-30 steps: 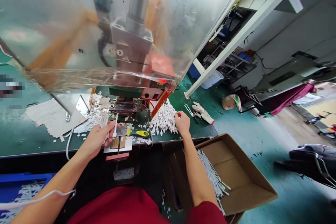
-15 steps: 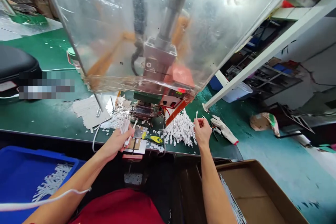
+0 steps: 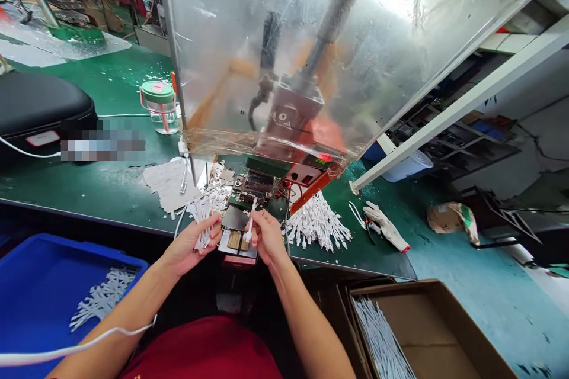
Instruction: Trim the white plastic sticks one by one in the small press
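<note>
The left hand (image 3: 190,246) holds a bunch of white strips (image 3: 201,212), and the right hand (image 3: 269,240) pinches one white strip (image 3: 251,225) near the machine (image 3: 267,166) on the green surface (image 3: 102,189)

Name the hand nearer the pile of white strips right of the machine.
Right. The right hand, pinching a single strip, is just left of the pile; the left hand, gripping a bunch of strips, is farther left.
</note>
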`<state>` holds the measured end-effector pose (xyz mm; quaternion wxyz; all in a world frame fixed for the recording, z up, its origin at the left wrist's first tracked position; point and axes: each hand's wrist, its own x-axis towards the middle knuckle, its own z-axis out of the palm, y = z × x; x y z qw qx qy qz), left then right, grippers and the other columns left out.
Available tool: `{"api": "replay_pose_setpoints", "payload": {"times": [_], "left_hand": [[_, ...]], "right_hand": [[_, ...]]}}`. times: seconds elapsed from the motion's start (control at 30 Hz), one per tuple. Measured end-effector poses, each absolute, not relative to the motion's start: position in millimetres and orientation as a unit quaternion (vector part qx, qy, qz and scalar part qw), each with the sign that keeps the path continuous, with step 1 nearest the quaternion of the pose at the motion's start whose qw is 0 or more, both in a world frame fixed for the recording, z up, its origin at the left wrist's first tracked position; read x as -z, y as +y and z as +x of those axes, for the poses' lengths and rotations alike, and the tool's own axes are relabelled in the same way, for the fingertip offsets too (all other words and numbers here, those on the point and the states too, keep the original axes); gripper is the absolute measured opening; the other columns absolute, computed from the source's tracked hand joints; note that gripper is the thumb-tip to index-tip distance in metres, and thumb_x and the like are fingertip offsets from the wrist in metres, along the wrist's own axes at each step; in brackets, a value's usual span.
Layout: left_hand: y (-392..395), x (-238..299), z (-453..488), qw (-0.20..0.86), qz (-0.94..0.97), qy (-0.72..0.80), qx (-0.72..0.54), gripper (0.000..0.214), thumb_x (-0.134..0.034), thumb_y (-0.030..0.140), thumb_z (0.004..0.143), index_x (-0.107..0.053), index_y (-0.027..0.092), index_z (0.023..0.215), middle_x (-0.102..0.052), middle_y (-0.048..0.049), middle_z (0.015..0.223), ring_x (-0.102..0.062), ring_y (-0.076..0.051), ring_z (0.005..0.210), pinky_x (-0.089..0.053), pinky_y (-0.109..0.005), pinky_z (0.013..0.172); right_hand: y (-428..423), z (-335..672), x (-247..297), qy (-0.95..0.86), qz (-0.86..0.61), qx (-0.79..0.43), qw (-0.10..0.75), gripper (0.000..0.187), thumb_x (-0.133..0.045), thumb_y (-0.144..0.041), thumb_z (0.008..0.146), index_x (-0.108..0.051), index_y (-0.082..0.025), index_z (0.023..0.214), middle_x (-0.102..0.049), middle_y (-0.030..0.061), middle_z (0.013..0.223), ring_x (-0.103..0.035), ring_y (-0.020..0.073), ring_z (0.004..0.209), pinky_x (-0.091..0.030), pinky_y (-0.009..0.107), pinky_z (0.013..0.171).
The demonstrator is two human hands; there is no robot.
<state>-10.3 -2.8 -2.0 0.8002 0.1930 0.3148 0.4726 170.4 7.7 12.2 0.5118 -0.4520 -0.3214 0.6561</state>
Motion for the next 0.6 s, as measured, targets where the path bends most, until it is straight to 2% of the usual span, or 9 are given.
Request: {"api": "replay_pose_setpoints", "payload": {"times": [0.27, 0.5, 0.6], "left_hand": [[-5.6, 2.5, -16.8, 0.815, 0.140, 0.300, -0.475, 0.016, -0.071, 0.024, 0.083, -0.065, 0.014, 0.093, -0.046, 0.0037, 0.059, -0.045, -0.006, 0.046, -0.031, -0.010, 0.030], [-5.2, 4.7, -16.4, 0.838, 0.143, 0.277, -0.448, 0.025, -0.067, 0.029, 0.085, -0.065, 0.016, 0.106, -0.054, -0.0006, 0.066, -0.058, -0.013, 0.058, -0.043, -0.014, 0.034], [-4.0, 8.1, -13.6, 0.836, 0.152, 0.285, -0.443, 0.020, -0.070, 0.031, 0.083, -0.067, 0.014, 0.094, -0.051, 0.0008, 0.061, -0.055, -0.011, 0.054, -0.040, -0.013, 0.034]], "right_hand": [[28.4, 155.4, -4.1, -0.320, -0.470, -0.649, 0.506, 0.037, -0.073, -0.047, 0.069, -0.049, -0.020, 0.060, -0.056, -0.0052, 0.049, -0.033, 0.0036, 0.031, -0.024, 0.017, 0.032], [30.7, 155.0, -2.6, -0.325, -0.473, -0.656, 0.491, 0.038, -0.073, -0.048, 0.068, -0.048, -0.020, 0.060, -0.055, -0.0053, 0.047, -0.030, 0.0041, 0.031, -0.023, 0.018, 0.031], [30.3, 154.9, -2.9, -0.315, -0.466, -0.664, 0.493, 0.037, -0.074, -0.047, 0.068, -0.049, -0.020, 0.060, -0.054, -0.0057, 0.047, -0.031, 0.0040, 0.031, -0.024, 0.018, 0.032]]}}
